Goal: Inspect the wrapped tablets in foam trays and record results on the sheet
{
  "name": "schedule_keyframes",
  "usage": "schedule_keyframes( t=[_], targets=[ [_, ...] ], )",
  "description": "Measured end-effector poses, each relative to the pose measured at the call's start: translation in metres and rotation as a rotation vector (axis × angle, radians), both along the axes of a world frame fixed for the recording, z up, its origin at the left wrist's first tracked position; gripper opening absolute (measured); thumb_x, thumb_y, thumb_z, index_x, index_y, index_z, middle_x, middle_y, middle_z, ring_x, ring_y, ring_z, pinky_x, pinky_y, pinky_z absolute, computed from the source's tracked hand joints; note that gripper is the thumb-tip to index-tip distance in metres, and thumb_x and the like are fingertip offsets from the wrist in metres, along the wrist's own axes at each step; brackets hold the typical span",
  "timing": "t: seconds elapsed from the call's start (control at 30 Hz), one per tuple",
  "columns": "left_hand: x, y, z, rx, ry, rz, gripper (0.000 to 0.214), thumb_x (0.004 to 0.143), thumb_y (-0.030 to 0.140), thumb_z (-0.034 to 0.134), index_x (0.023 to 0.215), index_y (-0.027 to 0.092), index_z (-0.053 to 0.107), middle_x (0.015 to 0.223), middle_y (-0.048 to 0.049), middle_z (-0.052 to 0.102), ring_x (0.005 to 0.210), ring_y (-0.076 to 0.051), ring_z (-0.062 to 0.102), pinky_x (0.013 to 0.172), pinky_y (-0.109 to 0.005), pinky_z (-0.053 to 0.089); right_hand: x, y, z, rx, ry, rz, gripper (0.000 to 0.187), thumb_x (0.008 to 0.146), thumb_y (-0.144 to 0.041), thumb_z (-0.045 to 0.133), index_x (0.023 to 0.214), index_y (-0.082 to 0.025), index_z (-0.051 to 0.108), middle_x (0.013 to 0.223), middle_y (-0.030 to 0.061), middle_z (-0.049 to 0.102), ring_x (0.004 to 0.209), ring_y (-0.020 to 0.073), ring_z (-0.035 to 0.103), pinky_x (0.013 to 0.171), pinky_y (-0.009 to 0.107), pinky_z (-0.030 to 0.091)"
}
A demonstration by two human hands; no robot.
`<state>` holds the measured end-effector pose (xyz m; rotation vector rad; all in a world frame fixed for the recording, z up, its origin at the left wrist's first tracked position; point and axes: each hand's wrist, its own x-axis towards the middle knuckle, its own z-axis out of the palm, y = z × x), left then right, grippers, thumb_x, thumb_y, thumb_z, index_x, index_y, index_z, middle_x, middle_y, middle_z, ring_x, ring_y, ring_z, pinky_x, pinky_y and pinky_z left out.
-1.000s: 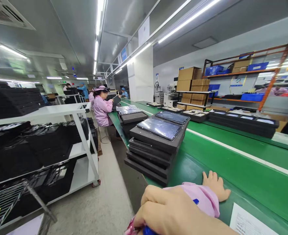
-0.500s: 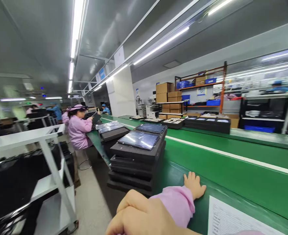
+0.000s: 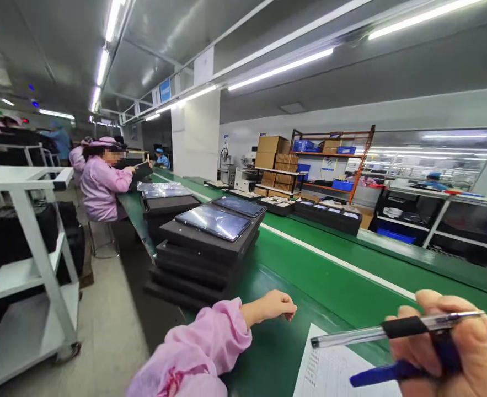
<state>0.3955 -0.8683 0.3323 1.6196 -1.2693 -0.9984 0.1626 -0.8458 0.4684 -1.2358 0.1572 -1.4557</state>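
My right hand [image 3: 454, 344] grips a clear ballpoint pen [image 3: 351, 337] with a black grip sleeve. A dark blue pen [image 3: 375, 375] is held in the same hand, below the first. Both pens point left above a printed sheet of paper [image 3: 330, 366] on the green bench. Just beyond the sheet's upper left corner, my left hand [image 3: 274, 306] has its fingers curled in, with nothing visible in them. Its pink sleeve [image 3: 202, 336] stretches across the near edge of the bench.
Stacked black foam trays [image 3: 197, 242] stand left of my left hand, flat dark glossy panels [image 3: 214, 220] on top. Another tray stack [image 3: 166, 198] is farther along. A co-worker in pink [image 3: 102, 187] sits at the bench. A white trolley [image 3: 28, 220] is at far left.
My left hand has gone from spread flat to curled, farther left in view. My right hand has swung from the lower middle to the right, where the pens now show. The view has shifted.
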Motion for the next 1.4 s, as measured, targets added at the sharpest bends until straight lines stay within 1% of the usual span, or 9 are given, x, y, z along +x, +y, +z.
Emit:
schedule_keyframes(
  t=[0.2, 0.3, 0.4, 0.53, 0.67, 0.8, 0.93, 1.1, 1.4],
  targets=[
    [-0.042, 0.026, 0.039, -0.039, 0.388, -0.184, 0.053, 0.076, 0.067, 0.04, 0.08, 0.016, 0.056, 0.081, -0.005, 0.063, 0.076, -0.016, 0.06, 0.071, -0.031, 0.044, 0.005, -0.029, -0.019, 0.426, 0.257, 0.016, 0.04, 0.059, -0.044, 0.08, 0.077, -0.015, 0.06, 0.042, -0.0073, 0.037, 0.039, 0.006, 0.03, 0.038, 0.018, 0.02],
    [-0.076, 0.029, 0.048, 0.002, 0.458, -0.277, 0.049, 0.069, 0.052, 0.063, 0.103, 0.019, 0.055, 0.099, -0.0057, 0.063, 0.088, -0.017, 0.059, 0.073, -0.028, 0.042, 0.02, -0.039, -0.038, 0.533, 0.267, 0.039, 0.045, 0.056, -0.048, 0.079, 0.077, -0.016, 0.056, 0.042, -0.0088, 0.035, 0.041, 0.0059, 0.025, 0.04, 0.019, 0.019],
    [-0.108, 0.028, 0.046, 0.072, 0.52, -0.37, 0.043, 0.062, 0.038, 0.074, 0.095, 0.018, 0.057, 0.084, -0.0027, 0.064, 0.075, -0.015, 0.06, 0.064, -0.025, 0.038, 0.026, -0.045, -0.053, 0.601, 0.286, -0.034, 0.045, 0.059, -0.052, 0.074, 0.081, -0.017, 0.056, 0.047, -0.0082, 0.038, 0.045, 0.0076, 0.029, 0.043, 0.02, 0.023],
    [-0.132, 0.028, 0.034, 0.122, 0.609, -0.406, 0.044, 0.064, 0.058, 0.065, 0.066, 0.018, 0.047, 0.048, 0.005, 0.049, 0.042, -0.009, 0.047, 0.052, -0.025, 0.036, 0.02, -0.045, -0.062, 0.508, 0.415, -0.103, 0.039, 0.065, -0.049, 0.07, 0.082, -0.016, 0.06, 0.054, -0.0068, 0.039, 0.05, 0.0092, 0.031, 0.046, 0.022, 0.025],
    [-0.129, 0.031, 0.029, 0.09, 0.682, -0.325, 0.048, 0.065, 0.063, 0.063, 0.077, 0.02, 0.047, 0.043, 0.0132, 0.03, 0.033, -0.005, 0.027, 0.048, -0.025, 0.038, 0.003, -0.05, -0.064, 0.527, 0.277, -0.107, 0.034, 0.069, -0.042, 0.067, 0.093, -0.019, 0.059, 0.061, -0.0054, 0.045, 0.055, 0.0113, 0.039, 0.053, 0.024, 0.034],
    [-0.114, 0.032, 0.031, -0.018, 0.726, -0.126, 0.046, 0.067, 0.061, 0.063, 0.077, 0.017, 0.053, 0.056, 0.0064, 0.044, 0.05, -0.008, 0.044, 0.059, -0.025, 0.043, -0.011, -0.052, -0.067, 0.635, 0.073, -0.053, 0.025, 0.065, -0.024, 0.07, 0.085, -0.019, 0.056, 0.08, 0.0002, 0.06, 0.06, 0.0104, 0.047, 0.058, 0.025, 0.04],
    [-0.101, 0.032, 0.034, -0.063, 0.757, 0.019, 0.047, 0.064, 0.059, 0.068, 0.079, 0.015, 0.06, 0.063, 0.0042, 0.046, 0.057, -0.008, 0.046, 0.06, -0.023, 0.041, -0.014, -0.043, -0.077, 0.605, 0.13, -0.048, 0.027, 0.075, -0.036, 0.068, 0.091, -0.017, 0.055, 0.099, 0.0084, 0.066, 0.071, 0.0132, 0.053, 0.068, 0.028, 0.042],
    [-0.1, 0.035, 0.035, -0.067, 0.785, 0.046, 0.046, 0.063, 0.058, 0.069, 0.076, 0.016, 0.057, 0.051, 0.0056, 0.046, 0.044, -0.006, 0.039, 0.045, -0.021, 0.031, -0.014, -0.029, -0.09, 0.568, 0.248, -0.105, 0.03, 0.073, -0.041, 0.071, 0.086, -0.017, 0.059, 0.083, 0.0033, 0.066, 0.054, 0.0087, 0.043, 0.055, 0.024, 0.036],
    [-0.102, 0.035, 0.037, -0.072, 0.829, 0.035, 0.047, 0.061, 0.056, 0.072, 0.078, 0.014, 0.057, 0.057, 0.0027, 0.054, 0.035, -0.002, 0.032, 0.037, -0.02, 0.019, -0.025, -0.014, -0.104, 0.477, 0.316, -0.221, 0.027, 0.065, -0.038, 0.076, 0.082, -0.019, 0.067, 0.07, 0.001, 0.063, 0.064, 0.0163, 0.062, 0.065, 0.031, 0.05]
  ],
)
